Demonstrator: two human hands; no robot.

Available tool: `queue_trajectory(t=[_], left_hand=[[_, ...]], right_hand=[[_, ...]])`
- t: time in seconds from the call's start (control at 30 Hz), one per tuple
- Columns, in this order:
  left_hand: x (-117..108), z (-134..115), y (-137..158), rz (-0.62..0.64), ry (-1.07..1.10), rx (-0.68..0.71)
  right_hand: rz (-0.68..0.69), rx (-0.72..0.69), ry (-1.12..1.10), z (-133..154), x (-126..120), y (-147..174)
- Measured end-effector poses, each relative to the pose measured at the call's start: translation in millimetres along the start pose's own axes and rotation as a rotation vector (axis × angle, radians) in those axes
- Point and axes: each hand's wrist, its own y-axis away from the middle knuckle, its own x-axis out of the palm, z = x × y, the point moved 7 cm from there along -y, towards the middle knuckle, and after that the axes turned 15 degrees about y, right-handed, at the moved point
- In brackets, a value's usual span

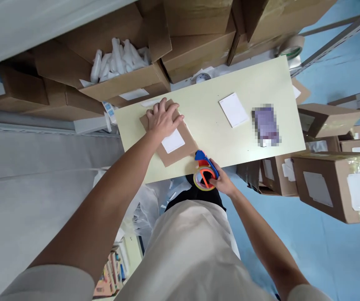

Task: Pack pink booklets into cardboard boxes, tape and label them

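Note:
A flat cardboard box [184, 155] with a white label [173, 141] lies tilted on the left part of the pale table. Resting on its far end is my left hand [163, 118], fingers spread and pressing down on the cardboard. My right hand [222, 179] is wrapped round the handle of a blue and red tape dispenser [201, 156], loaded with a roll of tape. The dispenser's blue head is beside the box's near right corner; whether it touches the box I cannot tell.
On the pale table [199, 110] lie a white label pad [234, 110] and a blurred purple item [266, 124]. Behind stands an open carton [126, 81] holding white wrapped items, with tape rolls [203, 77] nearby. Labelled cartons [333, 184] are stacked at right.

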Motion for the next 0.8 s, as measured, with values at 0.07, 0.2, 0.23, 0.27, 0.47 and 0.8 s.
queue_trajectory(t=[0.07,0.2,0.23,0.27,0.47,0.8], left_hand=[[-5,16,6,-0.061,0.028,-0.158],[-12,26,20,0.002,0.012,-0.205],[-11,20,21,0.05,-0.009,-0.133],[-11,14,21,0.095,-0.026,-0.054],[-10,1,10,0.128,0.014,0.07],[-9,2,9,0.049,0.072,0.059]], right_hand=[[-0.084,0.008,-0.054,15,-9,-18],[-0.099,-0.026,-0.061,65,-58,-85],[-0.064,-0.052,-0.056,79,-70,-103],[-0.018,-0.075,-0.046,92,-79,-120],[0.121,-0.135,0.078,109,-96,-163],[0.134,0.025,0.12,27,-22,-52]])
